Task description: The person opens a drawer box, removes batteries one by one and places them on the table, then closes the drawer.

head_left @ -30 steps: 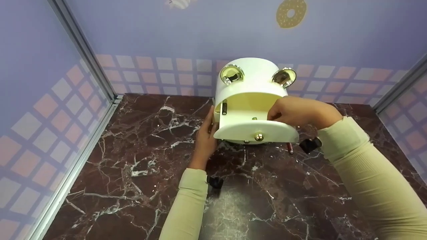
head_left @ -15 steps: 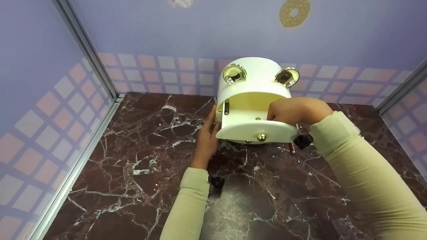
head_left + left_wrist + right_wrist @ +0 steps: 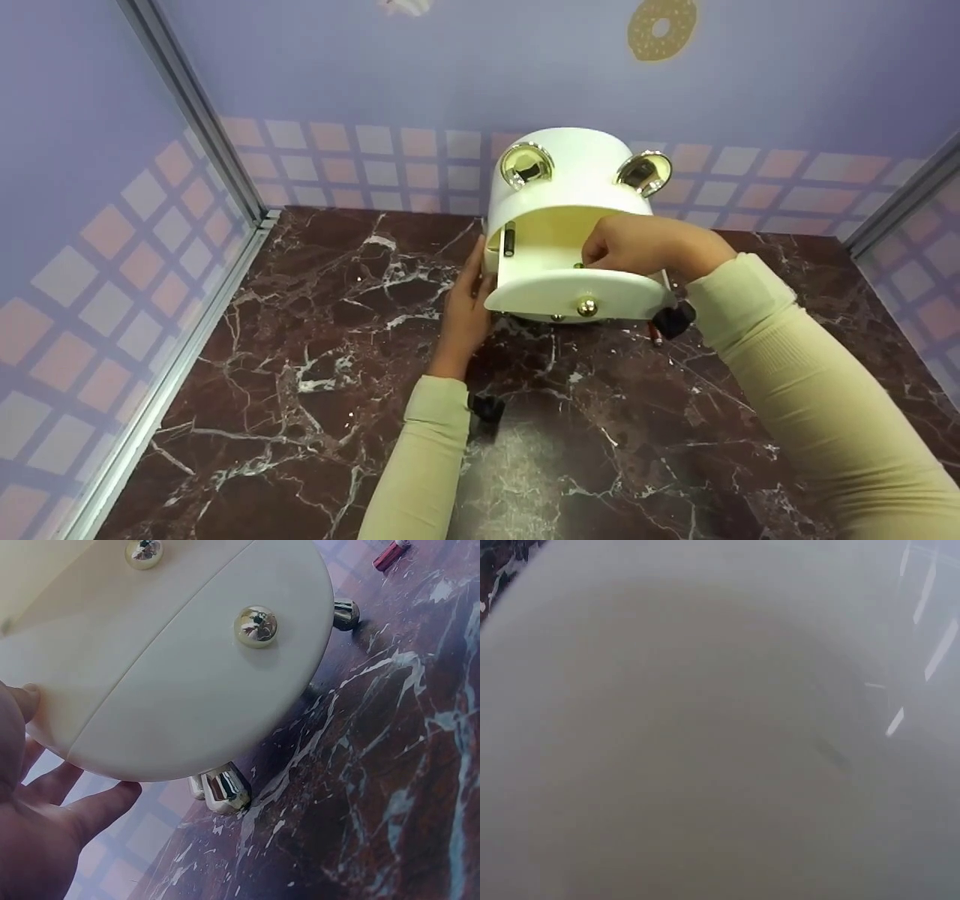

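A white rounded storage box (image 3: 574, 161) with gold ears (image 3: 526, 165) stands by the back wall. Its upper drawer (image 3: 540, 292) is pulled out, with a gold knob on its front. My right hand (image 3: 637, 244) reaches into the drawer from the right. Its fingertips are hidden behind the drawer front, and the right wrist view shows only a blurred pale surface. A small dark cylinder (image 3: 509, 238) sits by the drawer's left side. My left hand (image 3: 466, 319) rests against the box's left side, fingers fairly straight, thumb near the front edge (image 3: 22, 701).
A red tube (image 3: 655, 334) lies on the dark marbled table (image 3: 322, 427), just right of the box. The lower front carries another gold knob (image 3: 256, 626), above shiny metal feet (image 3: 227, 791). Tiled walls close in the back and both sides.
My right hand has shifted left inside the drawer, toward the middle, and its forearm followed. The left hand stays at the box's side. The head view moved slightly early on.
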`<state>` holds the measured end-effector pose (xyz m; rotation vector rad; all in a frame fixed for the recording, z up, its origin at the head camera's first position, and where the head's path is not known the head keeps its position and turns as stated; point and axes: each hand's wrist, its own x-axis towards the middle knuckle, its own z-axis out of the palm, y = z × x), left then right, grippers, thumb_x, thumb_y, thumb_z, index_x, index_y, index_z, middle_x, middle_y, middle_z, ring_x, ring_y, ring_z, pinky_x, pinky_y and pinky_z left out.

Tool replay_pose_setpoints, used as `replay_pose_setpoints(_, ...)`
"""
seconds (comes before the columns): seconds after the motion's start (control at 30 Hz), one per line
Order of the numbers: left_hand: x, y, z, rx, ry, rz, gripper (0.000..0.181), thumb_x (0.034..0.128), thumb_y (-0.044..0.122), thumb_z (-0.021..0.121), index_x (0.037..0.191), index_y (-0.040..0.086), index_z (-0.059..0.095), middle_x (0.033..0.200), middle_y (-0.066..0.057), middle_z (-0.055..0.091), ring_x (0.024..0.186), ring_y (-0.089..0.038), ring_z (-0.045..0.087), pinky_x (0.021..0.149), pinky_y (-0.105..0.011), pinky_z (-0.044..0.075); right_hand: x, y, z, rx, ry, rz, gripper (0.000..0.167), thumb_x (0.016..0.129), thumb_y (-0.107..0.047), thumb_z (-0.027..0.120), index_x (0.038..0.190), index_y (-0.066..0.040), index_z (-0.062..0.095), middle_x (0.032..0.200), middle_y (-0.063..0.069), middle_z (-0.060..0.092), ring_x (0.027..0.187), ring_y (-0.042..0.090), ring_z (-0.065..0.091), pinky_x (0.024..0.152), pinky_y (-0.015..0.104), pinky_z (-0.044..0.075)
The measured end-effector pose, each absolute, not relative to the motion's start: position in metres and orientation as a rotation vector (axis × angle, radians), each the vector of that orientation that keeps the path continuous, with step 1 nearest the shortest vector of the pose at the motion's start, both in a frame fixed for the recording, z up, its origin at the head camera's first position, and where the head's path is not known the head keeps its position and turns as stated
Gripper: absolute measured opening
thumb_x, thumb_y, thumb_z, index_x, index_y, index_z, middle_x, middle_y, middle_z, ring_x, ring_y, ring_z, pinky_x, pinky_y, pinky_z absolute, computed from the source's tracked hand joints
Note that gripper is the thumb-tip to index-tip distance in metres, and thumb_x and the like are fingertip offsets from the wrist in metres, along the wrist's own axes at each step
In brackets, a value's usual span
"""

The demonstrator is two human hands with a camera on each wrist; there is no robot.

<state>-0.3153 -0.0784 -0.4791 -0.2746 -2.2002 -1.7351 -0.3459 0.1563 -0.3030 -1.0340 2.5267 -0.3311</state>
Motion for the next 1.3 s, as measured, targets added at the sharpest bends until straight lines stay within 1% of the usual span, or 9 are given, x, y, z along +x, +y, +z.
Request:
replay_pose_setpoints(0.17, -0.316, -0.078, -0.479, -0.281, -2.183, -1.747, 0.054, 0.1016, 0.026, 0.048, 0.152, 0.03, 0.031, 0.156, 0.003, 0.035, 0.114, -0.023, 0.062, 0.091, -0.035, 0.055, -0.344, 0.147, -0.303, -1.062, 2.58, -0.262, 0.023, 0.088, -0.024, 0.063, 0.067, -0.016, 0.069, 0.061, -0.008, 0.061, 0.058, 0.009, 0.051, 0.059, 0.026, 0.043)
replay_pose_setpoints(0.33, -0.315, -0.076, -0.477, -0.299, -2.167, -1.729, 0.054, 0.1009, 0.021, 0.05, 0.152, 0.028, 0.033, 0.156, 0.002, 0.037, 0.109, -0.024, 0.063, 0.092, -0.037, 0.055, -0.343, 0.145, -0.303, -1.026, 2.577, -0.403, 0.007, 0.083, -0.021, 0.07, 0.082, -0.016, 0.073, 0.077, -0.003, 0.071, 0.071, 0.01, 0.061, 0.071, 0.028, 0.052)
replay_pose_setpoints(0.43, -0.315, -0.075, -0.476, -0.303, -2.176, -1.706, 0.054, 0.1007, 0.022, 0.05, 0.152, 0.028, 0.033, 0.156, 0.001, 0.037, 0.112, -0.024, 0.062, 0.095, -0.036, 0.054, -0.342, 0.146, -0.304, -1.044, 2.563, -0.499, 0.011, 0.081, -0.018, 0.073, 0.092, -0.015, 0.072, 0.087, 0.0, 0.073, 0.08, 0.012, 0.065, 0.078, 0.03, 0.056)
replay_pose_setpoints(0.5, -0.315, -0.075, -0.477, -0.302, -2.186, -1.701, 0.054, 0.1008, 0.022, 0.05, 0.152, 0.029, 0.033, 0.157, 0.002, 0.035, 0.12, -0.023, 0.058, 0.1, -0.036, 0.051, -0.342, 0.148, -0.306, -1.058, 2.557, -0.537, 0.015, 0.082, -0.017, 0.073, 0.096, -0.014, 0.071, 0.09, 0.001, 0.073, 0.083, 0.012, 0.066, 0.08, 0.031, 0.056)
replay_pose_setpoints(0.67, -0.316, -0.074, -0.477, -0.309, -2.202, -1.698, 0.054, 0.1016, 0.024, 0.048, 0.152, 0.029, 0.031, 0.158, 0.005, 0.032, 0.134, -0.02, 0.048, 0.106, -0.036, 0.047, -0.341, 0.15, -0.308, -1.071, 2.545, -0.58, 0.014, 0.084, -0.016, 0.072, 0.098, -0.015, 0.072, 0.09, 0.0, 0.073, 0.083, 0.012, 0.067, 0.081, 0.031, 0.057)
replay_pose_setpoints(0.77, -0.317, -0.074, -0.478, -0.316, -2.195, -1.7, 0.053, 0.1018, 0.024, 0.048, 0.152, 0.029, 0.031, 0.157, 0.004, 0.033, 0.128, -0.021, 0.053, 0.102, -0.037, 0.05, -0.341, 0.152, -0.308, -1.091, 2.54, -0.578, 0.013, 0.084, -0.018, 0.072, 0.097, -0.015, 0.073, 0.089, 0.0, 0.074, 0.082, 0.011, 0.068, 0.08, 0.03, 0.057)
replay_pose_setpoints(0.9, -0.317, -0.074, -0.478, -0.31, -2.19, -1.712, 0.054, 0.1019, 0.022, 0.049, 0.152, 0.03, 0.031, 0.155, 0.001, 0.037, 0.111, -0.022, 0.062, 0.09, -0.037, 0.054, -0.34, 0.154, -0.306, -1.113, 2.536, -0.568, 0.013, 0.084, -0.021, 0.073, 0.096, -0.015, 0.073, 0.089, 0.0, 0.074, 0.082, 0.011, 0.068, 0.079, 0.029, 0.058)
replay_pose_setpoints(1.0, -0.316, -0.075, -0.479, -0.297, -2.19, -1.726, 0.054, 0.1017, 0.021, 0.049, 0.152, 0.031, 0.031, 0.154, 0.0, 0.04, 0.1, -0.022, 0.064, 0.083, -0.036, 0.056, -0.339, 0.154, -0.304, -1.114, 2.544, -0.562, 0.013, 0.084, -0.021, 0.074, 0.096, -0.015, 0.073, 0.089, 0.0, 0.075, 0.082, 0.011, 0.069, 0.079, 0.029, 0.058)
replay_pose_setpoints(1.3, -0.316, -0.077, -0.479, -0.286, -2.195, -1.739, 0.053, 0.1021, 0.026, 0.047, 0.153, 0.029, 0.03, 0.155, 0.004, 0.038, 0.092, -0.019, 0.063, 0.077, -0.033, 0.057, -0.336, 0.16, -0.296, -1.092, 2.568, -0.629, 0.013, 0.084, -0.013, 0.073, 0.096, -0.014, 0.074, 0.092, -0.001, 0.075, 0.085, 0.01, 0.07, 0.08, 0.025, 0.058)
